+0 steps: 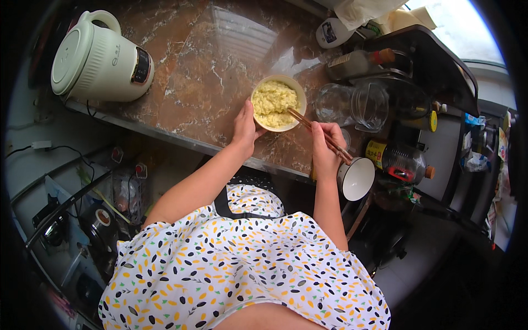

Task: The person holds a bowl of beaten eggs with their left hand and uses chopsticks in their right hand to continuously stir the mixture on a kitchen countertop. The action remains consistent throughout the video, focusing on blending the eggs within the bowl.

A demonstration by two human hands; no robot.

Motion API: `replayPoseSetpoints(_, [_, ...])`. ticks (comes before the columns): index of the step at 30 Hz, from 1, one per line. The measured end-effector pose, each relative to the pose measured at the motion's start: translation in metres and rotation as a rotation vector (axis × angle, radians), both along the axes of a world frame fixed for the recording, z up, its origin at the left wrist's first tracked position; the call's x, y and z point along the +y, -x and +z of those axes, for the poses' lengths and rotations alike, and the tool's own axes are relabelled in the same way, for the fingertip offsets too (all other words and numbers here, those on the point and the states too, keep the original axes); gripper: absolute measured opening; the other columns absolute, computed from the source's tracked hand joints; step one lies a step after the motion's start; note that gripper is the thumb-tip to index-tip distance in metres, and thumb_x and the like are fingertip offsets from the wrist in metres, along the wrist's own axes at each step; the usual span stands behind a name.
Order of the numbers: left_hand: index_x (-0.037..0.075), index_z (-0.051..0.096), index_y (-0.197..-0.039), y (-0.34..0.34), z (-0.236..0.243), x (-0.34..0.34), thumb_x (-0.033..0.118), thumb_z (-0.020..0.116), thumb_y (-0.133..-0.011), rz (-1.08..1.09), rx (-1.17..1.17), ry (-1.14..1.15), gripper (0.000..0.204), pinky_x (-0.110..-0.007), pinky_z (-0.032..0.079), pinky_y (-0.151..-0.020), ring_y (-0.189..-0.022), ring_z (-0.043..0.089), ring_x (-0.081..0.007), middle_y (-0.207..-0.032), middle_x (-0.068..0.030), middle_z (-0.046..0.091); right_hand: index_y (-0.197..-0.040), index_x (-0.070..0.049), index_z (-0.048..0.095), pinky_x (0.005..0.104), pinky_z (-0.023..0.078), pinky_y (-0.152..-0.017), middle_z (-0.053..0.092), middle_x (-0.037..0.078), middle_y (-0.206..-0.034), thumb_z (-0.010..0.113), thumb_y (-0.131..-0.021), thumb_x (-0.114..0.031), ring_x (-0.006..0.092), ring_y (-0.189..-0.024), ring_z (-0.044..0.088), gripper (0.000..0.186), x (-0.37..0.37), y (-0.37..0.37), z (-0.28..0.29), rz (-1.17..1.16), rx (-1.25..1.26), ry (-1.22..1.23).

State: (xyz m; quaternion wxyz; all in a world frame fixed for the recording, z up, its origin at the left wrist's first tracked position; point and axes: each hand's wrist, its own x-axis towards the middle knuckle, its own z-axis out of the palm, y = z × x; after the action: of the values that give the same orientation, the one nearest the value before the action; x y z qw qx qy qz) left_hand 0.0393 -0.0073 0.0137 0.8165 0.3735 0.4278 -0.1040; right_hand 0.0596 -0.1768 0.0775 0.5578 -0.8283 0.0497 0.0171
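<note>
A cream bowl (297,93) full of lumpy yellow mixture (273,102) sits on the brown marble counter (203,66). My left hand (245,127) grips the bowl's near left rim. My right hand (324,144) holds a pair of wooden chopsticks (318,133) whose tips rest at the bowl's right edge, touching the mixture.
A pale green electric cooker (96,58) stands at the counter's left. To the right of the bowl are a clear glass jug (357,104), bottles (360,60), an oil bottle (401,160) and a white cup (356,178). A dark stove area (429,66) lies far right.
</note>
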Motion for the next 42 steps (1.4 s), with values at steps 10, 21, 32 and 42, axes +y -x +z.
replayPoseSetpoints(10, [0.014, 0.036, -0.139, 0.002, 0.000, 0.000, 0.052, 0.028, -0.101, 0.000, -0.012, 0.003, 0.055, -0.044, 0.044, -0.098, -0.118, 0.053, -0.0225, -0.132, -0.0092, 0.050, -0.083, 0.000, 0.054, 0.0221, 0.050, -0.067, 0.067, 0.008, -0.078, 0.061, -0.094, -0.013, 0.0100, -0.072, 0.064, 0.018, 0.025, 0.012, -0.014, 0.031, 0.107, -0.070])
replayPoseSetpoints(21, [0.014, 0.036, -0.139, 0.003, -0.006, 0.002, 0.049, 0.023, -0.102, 0.017, -0.031, 0.056, 0.053, -0.044, 0.044, -0.098, -0.119, 0.052, -0.0229, -0.133, -0.0095, 0.049, -0.080, 0.000, 0.055, 0.0212, 0.046, -0.060, 0.065, 0.004, -0.073, 0.061, -0.093, -0.012, 0.0066, -0.066, 0.059, 0.019, 0.038, 0.026, -0.005, 0.147, 0.028, 0.093])
replayPoseSetpoints(32, [0.016, 0.036, -0.141, 0.004, -0.001, 0.002, 0.049, 0.023, -0.103, 0.025, -0.039, 0.093, 0.053, -0.044, 0.044, -0.098, -0.120, 0.050, -0.0227, -0.135, -0.0085, 0.047, -0.077, -0.001, 0.058, 0.0262, 0.038, -0.047, 0.056, 0.004, -0.059, 0.066, -0.090, -0.014, 0.0076, -0.052, 0.047, 0.020, 0.042, 0.022, -0.013, 0.145, -0.139, 0.103])
replayPoseSetpoints(42, [0.027, 0.019, -0.150, 0.013, -0.006, 0.002, 0.057, 0.015, -0.100, -0.014, -0.157, 0.194, 0.059, -0.045, 0.035, -0.106, -0.132, 0.039, -0.0251, -0.149, -0.0065, 0.033, -0.076, 0.000, 0.056, 0.0244, 0.042, -0.050, 0.061, 0.008, -0.062, 0.067, -0.089, -0.012, 0.0063, -0.054, 0.051, 0.021, 0.047, 0.006, -0.007, 0.164, -0.101, 0.098])
